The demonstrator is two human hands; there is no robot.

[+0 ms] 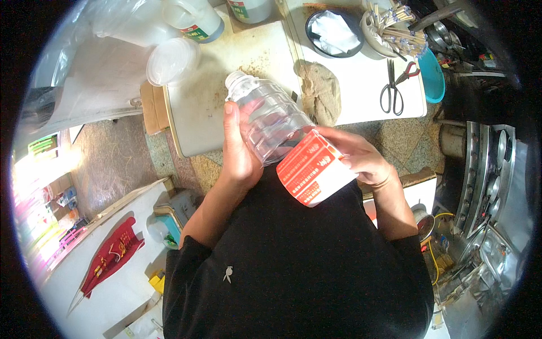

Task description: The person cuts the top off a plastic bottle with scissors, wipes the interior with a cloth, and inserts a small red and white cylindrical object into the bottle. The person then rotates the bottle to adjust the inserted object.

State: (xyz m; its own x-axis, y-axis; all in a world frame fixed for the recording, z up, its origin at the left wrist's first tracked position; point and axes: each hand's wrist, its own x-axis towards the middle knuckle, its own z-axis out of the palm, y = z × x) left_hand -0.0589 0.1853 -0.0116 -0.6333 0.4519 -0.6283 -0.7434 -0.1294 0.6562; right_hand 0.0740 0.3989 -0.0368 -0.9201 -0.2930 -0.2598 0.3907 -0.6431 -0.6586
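A clear plastic bottle lies tilted in front of my chest, its white neck pointing up and to the left. My left hand is wrapped round its side, thumb along the near edge. At the bottle's lower end, a red and white printed label stands out from the clear wall. My right hand grips this label by its right edge, fingers partly hidden behind it. Whether the label is still stuck to the bottle, I cannot tell.
Ahead is a white table with a crumpled brown cloth, black scissors and red-handled pliers. Behind stand a dark bowl, a container of wrapped chopsticks, a white lid and a jug.
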